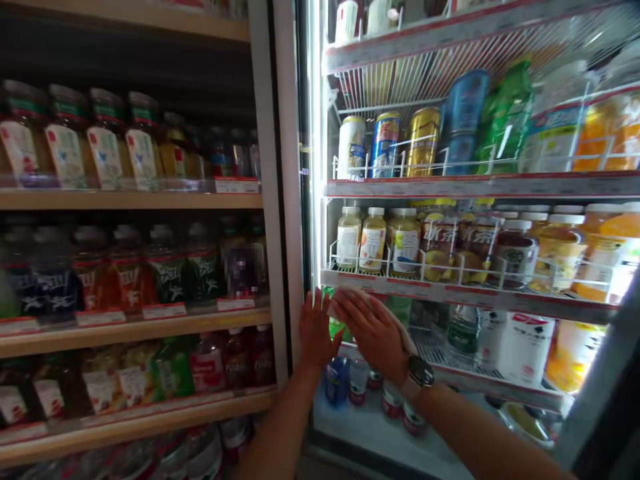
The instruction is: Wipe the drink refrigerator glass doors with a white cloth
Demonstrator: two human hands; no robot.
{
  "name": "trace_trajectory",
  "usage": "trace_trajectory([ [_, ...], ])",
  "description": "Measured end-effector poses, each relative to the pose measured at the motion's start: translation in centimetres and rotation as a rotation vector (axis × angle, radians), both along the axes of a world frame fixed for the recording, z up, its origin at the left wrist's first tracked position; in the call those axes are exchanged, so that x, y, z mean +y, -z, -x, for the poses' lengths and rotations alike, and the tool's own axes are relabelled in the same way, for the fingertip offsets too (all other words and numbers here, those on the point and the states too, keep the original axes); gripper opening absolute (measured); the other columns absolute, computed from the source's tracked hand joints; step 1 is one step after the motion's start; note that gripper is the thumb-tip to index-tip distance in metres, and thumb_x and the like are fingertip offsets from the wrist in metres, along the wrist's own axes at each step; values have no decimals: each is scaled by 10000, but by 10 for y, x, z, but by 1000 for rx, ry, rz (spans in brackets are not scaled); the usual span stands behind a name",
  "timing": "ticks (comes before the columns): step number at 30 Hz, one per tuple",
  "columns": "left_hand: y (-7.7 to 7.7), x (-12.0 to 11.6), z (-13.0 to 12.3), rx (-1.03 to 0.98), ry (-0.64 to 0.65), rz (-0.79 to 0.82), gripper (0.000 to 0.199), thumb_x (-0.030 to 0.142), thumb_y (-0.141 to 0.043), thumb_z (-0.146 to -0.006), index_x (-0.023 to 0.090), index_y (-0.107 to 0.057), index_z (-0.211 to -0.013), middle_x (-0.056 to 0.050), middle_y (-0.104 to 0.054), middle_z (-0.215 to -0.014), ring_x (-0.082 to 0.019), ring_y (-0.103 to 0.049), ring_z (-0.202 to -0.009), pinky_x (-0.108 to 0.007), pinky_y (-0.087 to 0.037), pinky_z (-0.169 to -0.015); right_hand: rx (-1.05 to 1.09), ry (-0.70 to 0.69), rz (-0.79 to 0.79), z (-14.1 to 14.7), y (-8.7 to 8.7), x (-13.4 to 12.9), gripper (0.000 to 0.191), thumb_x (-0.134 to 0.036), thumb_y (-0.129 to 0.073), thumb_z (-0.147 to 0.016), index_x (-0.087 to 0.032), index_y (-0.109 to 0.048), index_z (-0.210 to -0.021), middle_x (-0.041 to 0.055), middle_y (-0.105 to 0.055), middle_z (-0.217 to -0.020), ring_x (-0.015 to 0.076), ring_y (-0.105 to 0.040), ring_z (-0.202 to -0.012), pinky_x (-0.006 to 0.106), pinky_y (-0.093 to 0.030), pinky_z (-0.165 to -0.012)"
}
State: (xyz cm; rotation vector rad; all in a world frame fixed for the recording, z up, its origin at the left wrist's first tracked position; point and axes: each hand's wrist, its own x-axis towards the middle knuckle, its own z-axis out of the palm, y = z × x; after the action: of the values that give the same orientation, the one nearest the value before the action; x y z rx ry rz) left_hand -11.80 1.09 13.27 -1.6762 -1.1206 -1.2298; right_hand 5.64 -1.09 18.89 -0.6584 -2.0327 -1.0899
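Note:
My left hand (pixel 317 330) is open, fingers stretched upward, at the left edge of the lit fridge beside the door frame (pixel 286 220). To its right, my right hand (pixel 373 333), with a dark watch at the wrist, lies with fingers extended over a pale cloth (pixel 400 325). Only the cloth's upper edge shows; the rest is hidden under the palm. Both are near the left end of the label strip (pixel 380 283) below a row of small juice bottles (pixel 373 239). Whether the cloth touches the strip I cannot tell.
Wire fridge shelves carry cans (pixel 386 143), a green bottle (pixel 507 110) and large white bottles (pixel 525 348). Small cups (pixel 357 383) stand at the bottom. On the left, wooden shelves (pixel 135 200) hold rows of bottled drinks (pixel 143 140). A dark door edge (pixel 607 380) is at the right.

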Motion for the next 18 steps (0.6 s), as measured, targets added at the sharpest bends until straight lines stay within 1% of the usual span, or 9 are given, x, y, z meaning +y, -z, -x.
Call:
trace_trajectory([
  [3,0,0,2,23,-6,-2,774,556,-307,-958,105,-109,-1555,-189,-262,-1591,-320,-168,-1498,-482,-225,-1170,-59,-34,7,-12,53,-2,576,-50,-417,-856,-174,-499,-1412,12,-438,-1528,160,-263,-1461,371,-204,-1211],
  [5,0,-1,2,26,2,-19,767,535,-324,-956,94,-127,-1552,-190,-243,-1596,-321,-162,-1499,-475,-222,-1172,-90,-48,19,-20,84,-6,581,-35,-412,-837,-177,-526,-1388,6,-432,-1532,160,-276,-1457,356,-267,-1187],
  [7,-1,-1,1,18,9,-39,752,507,-343,-955,92,-142,-1550,-182,-223,-1604,-317,-151,-1501,-468,-217,-1176,-127,-49,37,-27,101,-10,594,-24,-397,-829,-185,-528,-1386,-7,-415,-1543,160,-279,-1457,348,-315,-1164],
  [8,-1,0,0,15,9,-43,748,497,-350,-954,93,-145,-1550,-179,-220,-1605,-315,-146,-1503,-466,-215,-1178,-150,-47,40,-30,102,-11,596,-22,-388,-834,-190,-525,-1389,-19,-409,-1546,155,-270,-1461,347,-322,-1162],
  [9,-1,0,0,13,7,-43,745,489,-355,-953,96,-145,-1550,-176,-224,-1605,-313,-145,-1503,-466,-215,-1179,-174,-48,37,-31,97,-12,590,-22,-378,-845,-196,-525,-1388,-30,-409,-1545,149,-257,-1466,347,-315,-1168],
  [10,-1,0,0,12,2,-40,744,483,-358,-952,98,-141,-1551,-175,-235,-1602,-311,-149,-1503,-468,-216,-1179,-195,-47,34,-32,86,-12,578,-27,-369,-859,-201,-527,-1386,-36,-414,-1541,142,-241,-1472,351,-296,-1181],
  [11,0,0,0,10,-3,-35,742,477,-361,-952,103,-136,-1552,-174,-249,-1597,-309,-159,-1501,-469,-221,-1178,-209,-43,29,-32,71,-11,562,-37,-364,-875,-208,-527,-1386,-39,-420,-1537,137,-228,-1477,357,-270,-1197],
  [16,1,1,0,-8,2,-14,740,481,-369,-951,134,-128,-1558,-162,-272,-1593,-308,-205,-1490,-469,-241,-1169,-140,11,15,-19,-34,-3,535,-104,-412,-925,-216,-447,-1448,-20,-403,-1547,157,-211,-1485,429,-116,-1250],
  [18,-1,0,0,-15,13,-18,740,489,-366,-952,136,-130,-1558,-160,-268,-1594,-312,-205,-1490,-472,-243,-1169,-85,27,-5,-11,-61,-1,544,-112,-417,-934,-208,-414,-1469,-8,-391,-1555,160,-195,-1490,442,-64,-1252],
])
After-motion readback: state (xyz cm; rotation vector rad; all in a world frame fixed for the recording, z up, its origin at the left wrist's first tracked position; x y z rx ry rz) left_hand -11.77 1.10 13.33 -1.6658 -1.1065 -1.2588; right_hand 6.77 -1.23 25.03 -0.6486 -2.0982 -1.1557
